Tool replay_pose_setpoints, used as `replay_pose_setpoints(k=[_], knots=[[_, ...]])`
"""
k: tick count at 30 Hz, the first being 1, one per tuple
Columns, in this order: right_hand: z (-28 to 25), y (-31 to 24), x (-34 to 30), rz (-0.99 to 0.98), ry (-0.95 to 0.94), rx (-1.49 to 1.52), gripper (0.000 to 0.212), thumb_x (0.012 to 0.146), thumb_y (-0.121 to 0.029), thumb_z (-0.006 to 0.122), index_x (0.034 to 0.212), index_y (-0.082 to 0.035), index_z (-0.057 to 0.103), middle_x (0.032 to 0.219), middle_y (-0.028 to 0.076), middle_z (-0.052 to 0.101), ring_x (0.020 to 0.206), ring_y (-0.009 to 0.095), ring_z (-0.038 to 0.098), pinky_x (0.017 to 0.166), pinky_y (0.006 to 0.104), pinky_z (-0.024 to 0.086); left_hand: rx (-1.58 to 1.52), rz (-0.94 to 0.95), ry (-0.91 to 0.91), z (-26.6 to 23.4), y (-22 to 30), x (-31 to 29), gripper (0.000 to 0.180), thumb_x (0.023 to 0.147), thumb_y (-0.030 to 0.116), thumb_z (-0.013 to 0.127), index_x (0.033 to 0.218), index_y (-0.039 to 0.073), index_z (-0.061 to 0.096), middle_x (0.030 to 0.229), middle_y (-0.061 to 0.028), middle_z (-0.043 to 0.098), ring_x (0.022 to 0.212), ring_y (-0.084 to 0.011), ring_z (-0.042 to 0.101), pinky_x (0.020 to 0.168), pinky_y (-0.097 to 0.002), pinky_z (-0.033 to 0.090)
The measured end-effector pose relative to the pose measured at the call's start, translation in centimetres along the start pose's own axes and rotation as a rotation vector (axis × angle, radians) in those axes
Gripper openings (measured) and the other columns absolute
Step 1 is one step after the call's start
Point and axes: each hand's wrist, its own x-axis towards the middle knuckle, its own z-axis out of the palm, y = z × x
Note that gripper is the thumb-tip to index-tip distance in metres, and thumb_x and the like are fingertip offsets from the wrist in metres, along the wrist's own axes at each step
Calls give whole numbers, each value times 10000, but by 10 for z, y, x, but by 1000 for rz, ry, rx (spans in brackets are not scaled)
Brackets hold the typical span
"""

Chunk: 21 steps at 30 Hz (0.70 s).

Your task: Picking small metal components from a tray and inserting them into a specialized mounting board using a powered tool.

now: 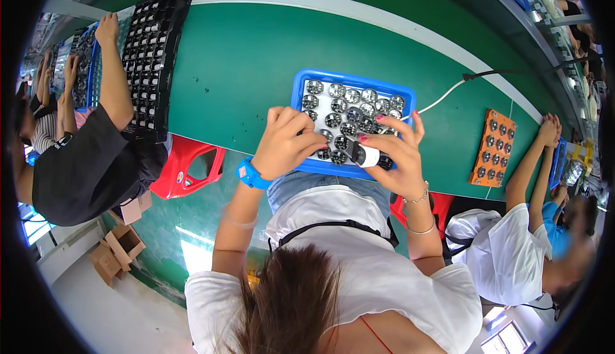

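Gripping a tool (367,156) in our right hand (403,154), left hand's (282,144) hold unclear, we can't tell which round parts (333,120) remain.

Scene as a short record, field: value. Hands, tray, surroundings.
left hand: at round metallic parts, near-left of tray
right hand: grip around white-and-black device
blue tray: bears the parts, on green table
white cable: passes by right hand
right side: orange board
left side: black compartmented tray
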Motion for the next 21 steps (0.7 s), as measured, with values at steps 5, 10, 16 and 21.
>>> replay_pose_setpoints(k=[5,10,16,21], knots=[[6,0,-3,13,-11,-45,301,649,-196,766,940,-167,692,963,-35,698,1131,216,552,1110,516,106,-72,20,61,6,17,10,152,664,213,770,794,181,698,755,34,457,785,-175,468,756,-346,306],[3,1,-4,13,43,-16,303,660,-160,745,958,-182,691,973,-50,686,1118,187,544,1103,488,112,-99,-9,132,10,28,15,161,647,218,781,773,179,687,756,38,463,768,-172,469,742,-347,311],[2,4,-12,144,201,142,328,647,-131,728,963,-93,650,969,39,701,1133,247,540,1110,528,137,-21,-36,94,5,19,8,151,668,228,773,790,182,696,760,26,462,786,-174,464,754,-349,308],[-7,10,-15,92,243,118,375,636,-127,712,994,-72,615,945,58,701,1117,268,540,1099,549,148,44,-141,59,3,20,-6,190,671,279,774,807,174,695,779,16,459,801,-185,453,771,-356,296]])
